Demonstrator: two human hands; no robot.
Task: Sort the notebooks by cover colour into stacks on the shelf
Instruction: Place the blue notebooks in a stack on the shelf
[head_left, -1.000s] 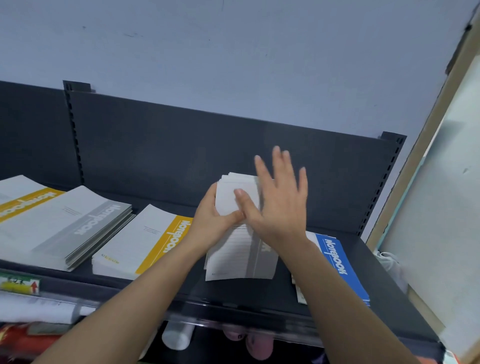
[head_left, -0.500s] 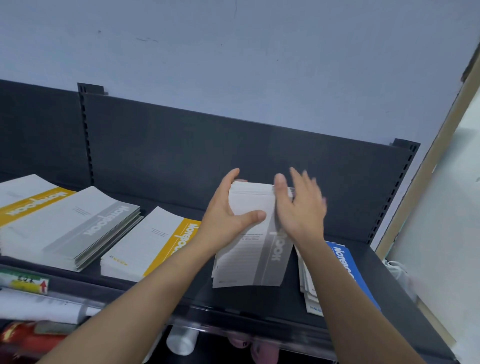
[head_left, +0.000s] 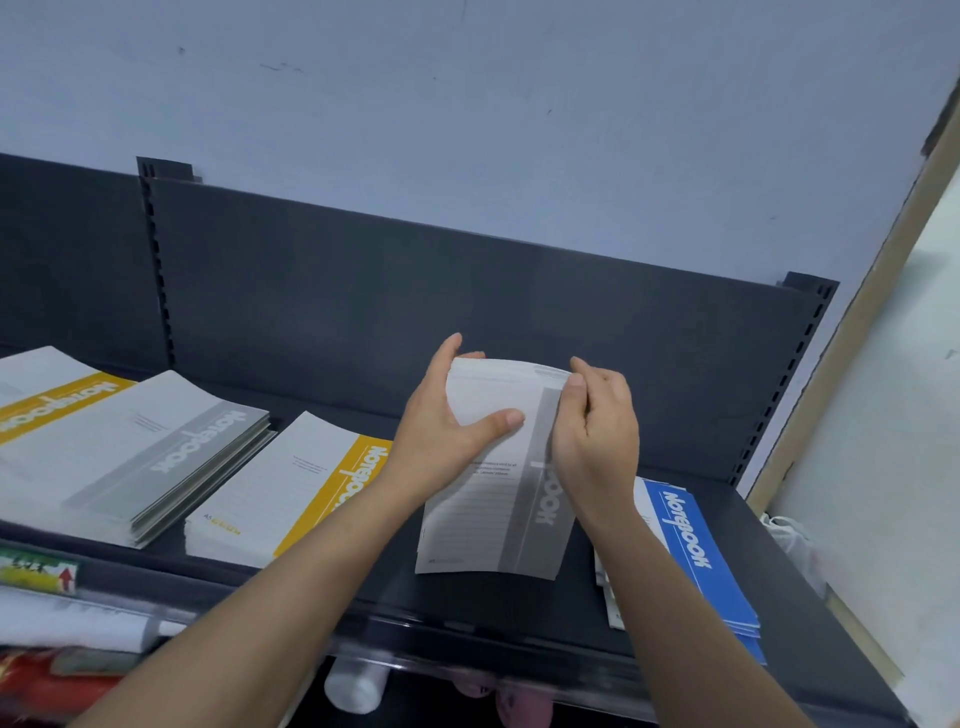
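A bundle of grey-striped notebooks (head_left: 493, 519) stands tilted on its lower edge on the dark shelf (head_left: 467, 603). My left hand (head_left: 447, 436) grips its upper left part, thumb across the front cover. My right hand (head_left: 597, 431) pinches its upper right corner with curled fingers. To the left lie a yellow-striped stack (head_left: 291, 493), a grey-striped stack (head_left: 135, 452) and another yellow-striped stack (head_left: 47, 389) at the far left. A blue-striped stack (head_left: 691, 551) lies to the right, partly behind my right forearm.
The shelf's dark back panel (head_left: 467, 301) rises behind the stacks, with a pale wall above. A wooden frame (head_left: 831, 364) borders the right side. Below the shelf edge are a price label (head_left: 36, 571), a white bottle (head_left: 353, 686) and red packaging (head_left: 47, 686).
My right hand went from flat with spread fingers over the bundle to curled at its upper right corner. The bundle's grey-striped front cover now shows. The view shifted slightly left.
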